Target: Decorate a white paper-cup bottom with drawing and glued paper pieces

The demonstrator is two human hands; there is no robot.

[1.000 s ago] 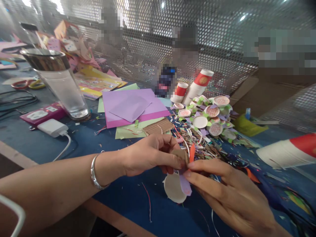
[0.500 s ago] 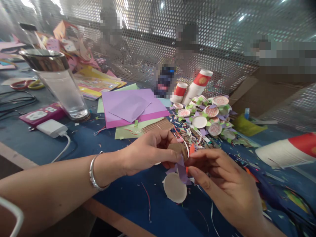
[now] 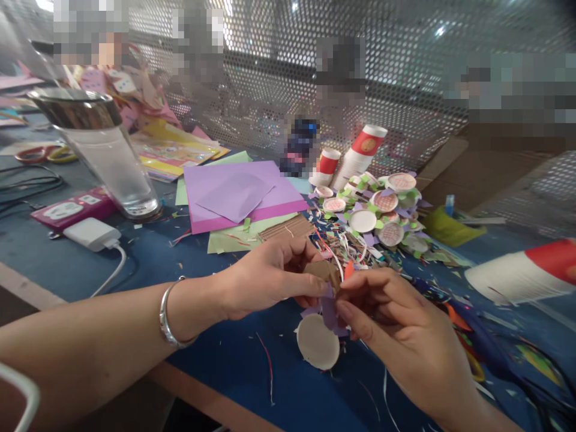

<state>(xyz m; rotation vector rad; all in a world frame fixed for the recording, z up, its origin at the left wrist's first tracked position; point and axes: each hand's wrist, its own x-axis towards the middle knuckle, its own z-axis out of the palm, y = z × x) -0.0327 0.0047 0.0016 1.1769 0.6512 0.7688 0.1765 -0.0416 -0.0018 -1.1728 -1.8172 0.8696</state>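
My left hand (image 3: 274,279) is closed on a small brown cardboard piece (image 3: 318,270), its thumb lying across the front. From under that thumb a purple paper strip (image 3: 329,311) hangs down. My right hand (image 3: 400,339) pinches at the strip's right side, thumb and forefinger close together beside the cardboard. A bit of orange (image 3: 350,269) shows just above the right forefinger. Below the hands, a round white paper disc (image 3: 317,342) with purple paper at its top edge lies over the blue table (image 3: 225,372).
Paper scraps (image 3: 355,249) and a heap of decorated discs (image 3: 384,210) lie beyond my hands. Purple sheets (image 3: 243,192), a glass bottle (image 3: 108,156) and a power strip (image 3: 74,207) stand left. Stacked paper cups (image 3: 517,273) and a blue tool (image 3: 486,345) are at right.
My right thumb and forefinger have shifted slightly onto the purple strip, and the orange bit between them no longer shows. My left hand keeps its hold on the cardboard.
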